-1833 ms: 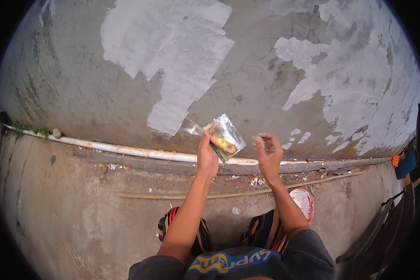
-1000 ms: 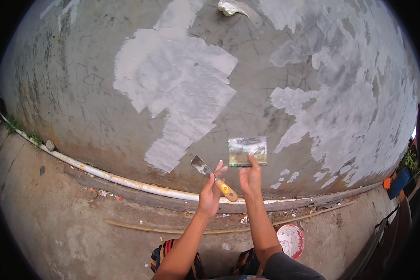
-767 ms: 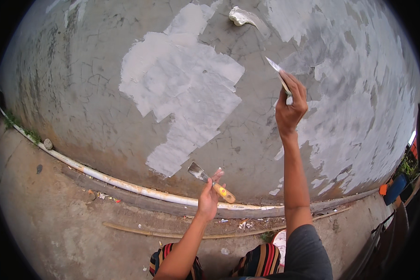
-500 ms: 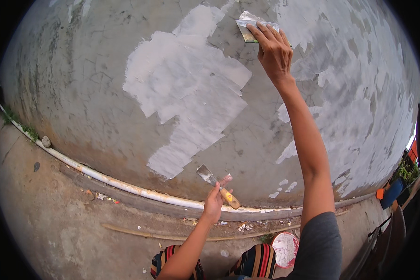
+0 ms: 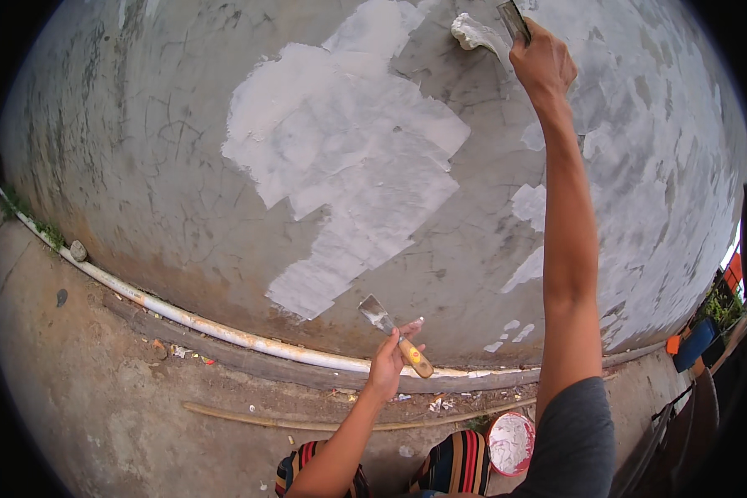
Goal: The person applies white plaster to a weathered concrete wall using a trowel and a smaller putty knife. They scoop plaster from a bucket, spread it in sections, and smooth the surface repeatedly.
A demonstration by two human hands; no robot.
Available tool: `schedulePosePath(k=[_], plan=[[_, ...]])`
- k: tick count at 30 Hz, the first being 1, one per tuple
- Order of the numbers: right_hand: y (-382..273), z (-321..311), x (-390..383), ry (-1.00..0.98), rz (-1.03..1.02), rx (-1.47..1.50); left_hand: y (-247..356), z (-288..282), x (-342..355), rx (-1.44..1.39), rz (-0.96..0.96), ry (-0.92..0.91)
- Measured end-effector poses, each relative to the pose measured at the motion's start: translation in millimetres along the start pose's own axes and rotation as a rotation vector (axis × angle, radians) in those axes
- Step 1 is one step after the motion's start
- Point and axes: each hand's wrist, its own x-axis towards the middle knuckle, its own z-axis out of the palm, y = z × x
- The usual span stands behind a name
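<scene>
Arm stretched high, the right hand clasps a flat metal blade; the left hand, low, grips a wooden-handled metal scraper, patchy grey wall spreading between.

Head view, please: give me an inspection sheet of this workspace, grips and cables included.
Surface: cracked grey wall with white patches and a thick lump near the top.
Job's things: scraper; plate; bucket of white paste.
Clutter: litter; pole on the ground; stone beside the pipe.
Grips: left hand holds the scraper, right hand the plate; whether the plate touches the wall is unclear.
Cables: nothing seen.
Surroundings: plants and a blue object at far right.
</scene>
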Motion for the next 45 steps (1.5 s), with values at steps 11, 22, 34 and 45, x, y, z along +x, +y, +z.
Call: schedulePosePath(k=[11,22,34,45], plan=[[-19.4,33.8,-16.4,0.136,0.006,0.11,11.6,-7.3,-3.0,-0.003,-0.009,0.023],[5.8,41.6,-35.5,-0.029,-0.684,0.04,11.8,-7.2,-6.8,0.04,-0.032,0.078],[97.2,-15.7,-92.4,-0.531,-0.855,0.034,3.6,23.2,-17.9,0.216,-0.028,0.051],[98.4,-2.0,-14.7,-0.16,-0.117,0.202,-13.0,25.0,-11.4,0.225,-0.117,0.055]])
